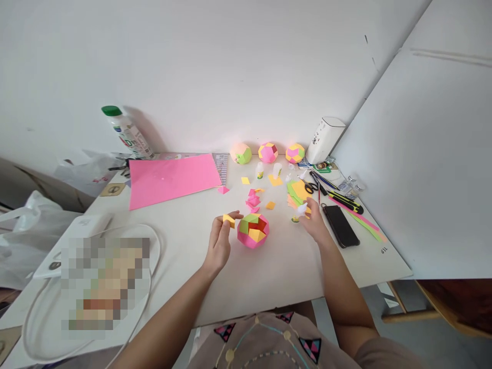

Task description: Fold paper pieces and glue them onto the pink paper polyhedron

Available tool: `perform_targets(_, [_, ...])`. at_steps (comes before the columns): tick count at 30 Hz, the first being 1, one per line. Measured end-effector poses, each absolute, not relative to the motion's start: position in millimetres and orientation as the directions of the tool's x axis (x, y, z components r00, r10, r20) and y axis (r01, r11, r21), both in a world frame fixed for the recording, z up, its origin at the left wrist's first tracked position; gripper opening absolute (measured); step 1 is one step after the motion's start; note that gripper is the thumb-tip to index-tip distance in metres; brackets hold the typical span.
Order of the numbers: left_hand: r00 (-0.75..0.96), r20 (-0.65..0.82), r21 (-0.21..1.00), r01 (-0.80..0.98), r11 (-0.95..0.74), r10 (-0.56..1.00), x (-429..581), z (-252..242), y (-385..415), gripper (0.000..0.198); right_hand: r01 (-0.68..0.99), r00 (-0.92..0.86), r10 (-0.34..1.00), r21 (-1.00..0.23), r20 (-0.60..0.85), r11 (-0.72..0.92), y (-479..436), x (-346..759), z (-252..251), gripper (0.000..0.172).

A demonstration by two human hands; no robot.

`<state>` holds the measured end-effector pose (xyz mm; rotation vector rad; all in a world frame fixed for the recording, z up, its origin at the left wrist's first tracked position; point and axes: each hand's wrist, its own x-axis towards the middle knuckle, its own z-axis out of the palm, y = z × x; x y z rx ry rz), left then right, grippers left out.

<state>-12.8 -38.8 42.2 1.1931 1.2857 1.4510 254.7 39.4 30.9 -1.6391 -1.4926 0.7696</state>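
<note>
My left hand [220, 243] pinches a small folded orange paper piece [229, 221]. Right beside it, an unfinished-looking ball of pink, green and orange paper [250, 241] rests on the table, with an opening at its top showing a red inside. My right hand [313, 221] is closed on a small white glue bottle [302, 209], held at the right near the stacked green and orange papers [295, 192]. Folded pink pieces [252, 200] lie behind the ball, and a loose orange piece [270, 205] is between them and my right hand.
Three paper balls [268, 152] line the wall. Small bottles [260, 170], scissors [310, 188], a black phone [341, 226] and cutters [348, 202] are on the table [265, 282]. A pink sheet [172, 179] and a green-capped bottle [128, 133] stand out at left.
</note>
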Motion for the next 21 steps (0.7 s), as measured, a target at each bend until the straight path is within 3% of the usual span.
perform_targets(3, [-0.123, 0.074, 0.996, -0.035, -0.079, 0.99, -11, 38, -37, 0.024, 0.638, 0.078, 0.994, -0.762, -0.078, -0.11, 42, 251, 24, 0.063])
perform_targets(6, [-0.058, 0.032, 0.997, -0.075, -0.036, 0.998, -10, 31, -35, 0.028, 0.728, 0.095, 0.995, -0.683, 0.018, -0.057, 41, 243, 21, 0.049])
perform_targets(9, [0.002, 0.023, 0.994, -0.108, -0.023, 1.0, -8, 27, -35, 0.03, 0.691, 0.073, 0.988, -0.721, 0.138, 0.05, 39, 237, 21, 0.046])
perform_targets(14, [0.102, 0.068, 0.984, -0.171, -0.05, 0.993, -2, 27, -40, 0.028, 0.456, -0.041, 0.937, -0.828, 0.347, 0.327, 31, 232, 25, 0.049])
perform_targets(18, [0.14, 0.047, 0.975, -0.22, -0.015, 0.989, 3, 26, -43, 0.028, 0.113, -0.096, 0.95, -0.945, 0.298, 0.308, 25, 226, 34, 0.042])
perform_targets(21, [0.147, 0.042, 0.984, -0.179, -0.015, 0.988, 6, 26, -46, 0.028, -0.073, -0.087, 0.961, -0.964, 0.262, 0.257, 23, 224, 43, 0.037])
